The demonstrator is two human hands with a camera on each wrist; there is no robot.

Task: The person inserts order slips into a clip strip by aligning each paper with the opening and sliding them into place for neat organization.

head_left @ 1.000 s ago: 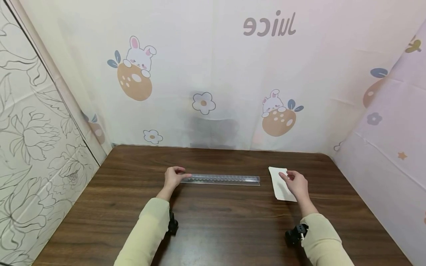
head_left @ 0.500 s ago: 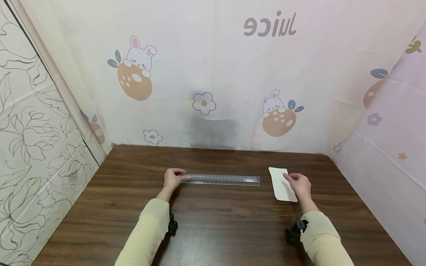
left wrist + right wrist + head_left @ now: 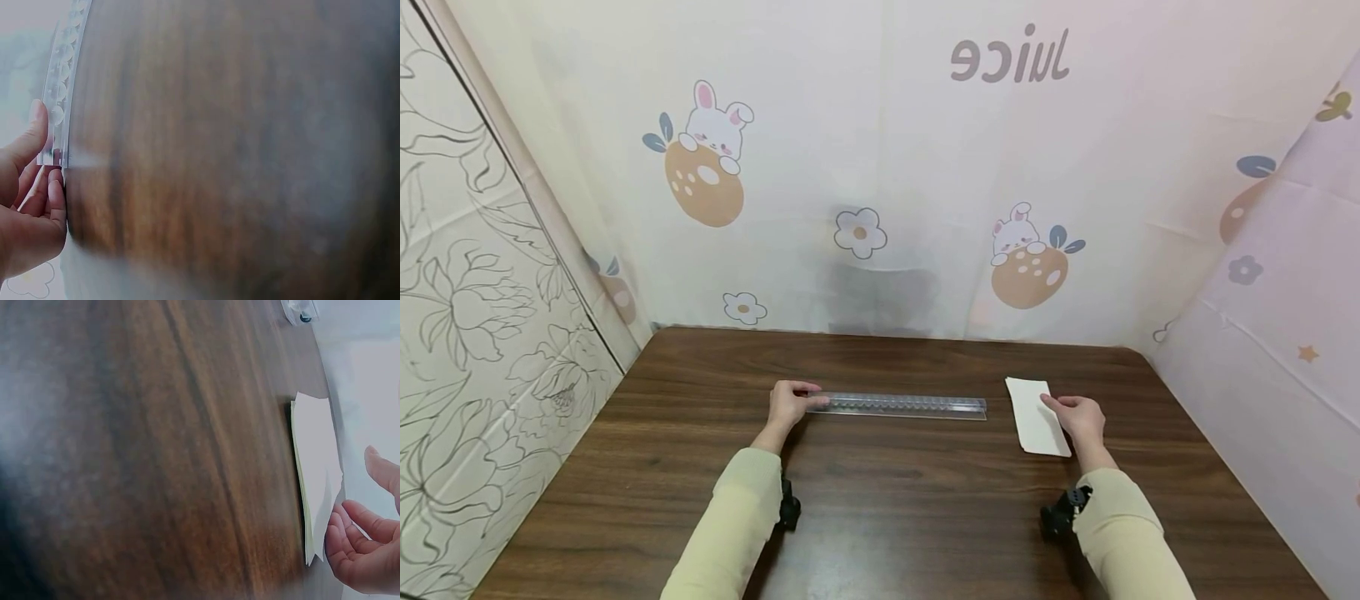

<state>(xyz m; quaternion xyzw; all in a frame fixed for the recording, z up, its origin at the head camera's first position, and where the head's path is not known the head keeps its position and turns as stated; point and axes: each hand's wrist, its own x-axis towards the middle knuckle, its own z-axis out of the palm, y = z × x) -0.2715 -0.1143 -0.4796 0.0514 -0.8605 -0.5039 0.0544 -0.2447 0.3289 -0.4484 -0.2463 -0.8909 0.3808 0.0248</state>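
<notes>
A long clear plastic strip (image 3: pixel 902 406) with a row of round scallops lies across the table. My left hand (image 3: pixel 788 402) holds its left end, thumb over the front and fingers behind. In the left wrist view, the thumb (image 3: pixel 37 122) lies along the strip (image 3: pixel 61 87), with the other fingers curled at its end. To the right is a stack of white paper sheets (image 3: pixel 1033 421), their edges slightly fanned in the right wrist view. My right hand (image 3: pixel 1078 417) is at the stack's right edge; its thumb (image 3: pixel 381 469) stands apart from the fingers, which touch the paper's side.
The brown wooden table (image 3: pixel 887 508) has rounded back corners and meets a printed curtain (image 3: pixel 880 150) behind. A second curtain (image 3: pixel 1285 292) hangs along the right, and a floral panel (image 3: pixel 490 333) borders the left. Black wrist cameras (image 3: pixel 1060 512) sit on both forearms.
My right hand has shifted a little to the right over the paper stack, uncovering more of the top sheet. My left hand and the plastic strip have stayed almost in place.
</notes>
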